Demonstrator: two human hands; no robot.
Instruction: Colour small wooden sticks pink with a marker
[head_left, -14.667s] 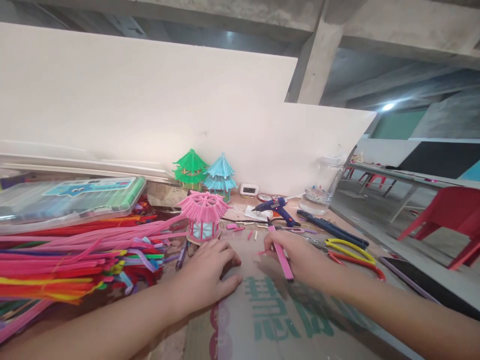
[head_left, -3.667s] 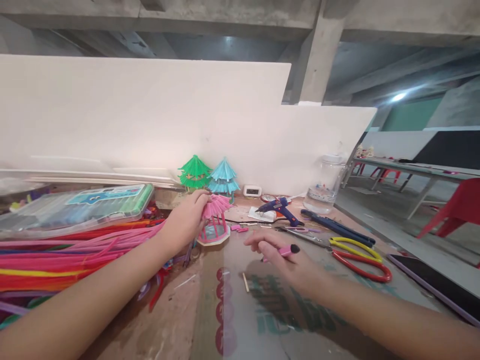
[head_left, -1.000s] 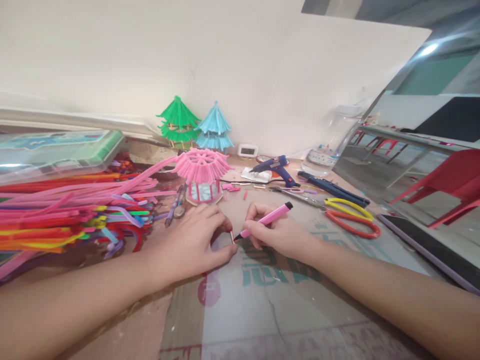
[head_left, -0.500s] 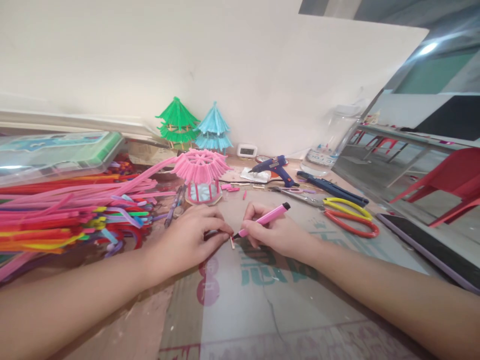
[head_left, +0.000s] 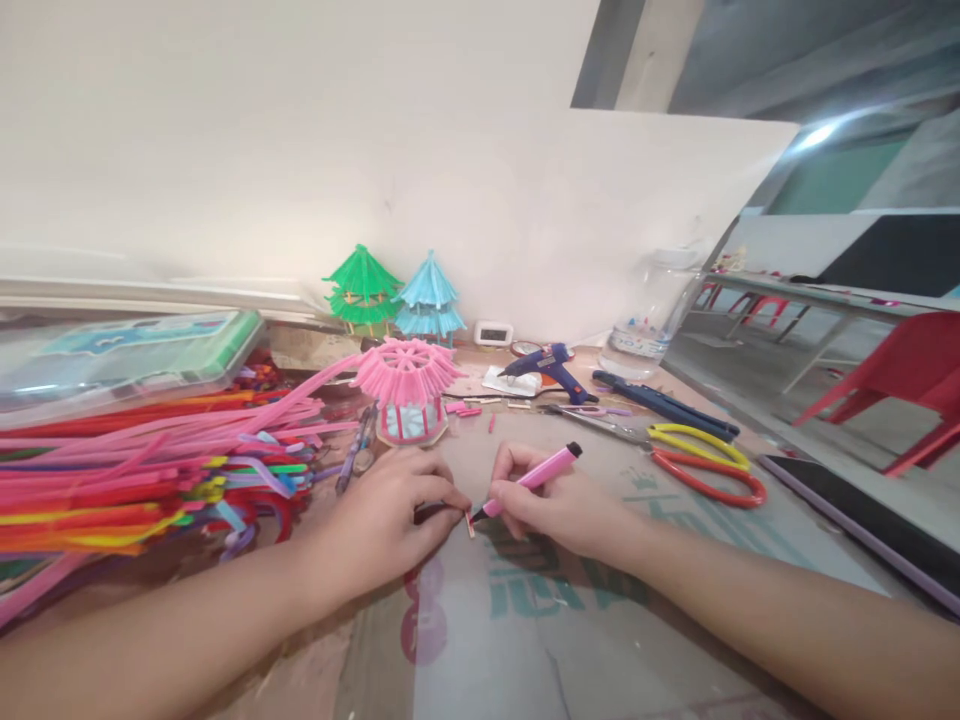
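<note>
Between thumb and fingertips, my left hand (head_left: 409,510) pinches a short thin wooden stick (head_left: 471,528) against the table mat. Pink colour shows along part of the stick. My right hand (head_left: 555,505) is closed around a pink marker (head_left: 550,466) in a writing grip, its dark tip touching or very close to the stick. Just beyond my left hand stands a small pavilion model (head_left: 409,372) with a pink fuzzy roof, pink posts and a pale blue inside. The stick's far end is hidden by my left fingers.
Bundled pipe cleaners (head_left: 150,470) and a clear plastic case (head_left: 135,360) lie left. Green (head_left: 363,285) and blue (head_left: 430,300) roofed models stand behind. Further right are a glue gun (head_left: 551,368), scissors (head_left: 697,460), a blue-handled tool (head_left: 664,403), a phone (head_left: 862,520) and a clear jug (head_left: 641,320).
The view has tilted up, so everything sits lower in the picture. Both hands keep their grips, and the marker tip stays at the stick, where more pink seems to show.
</note>
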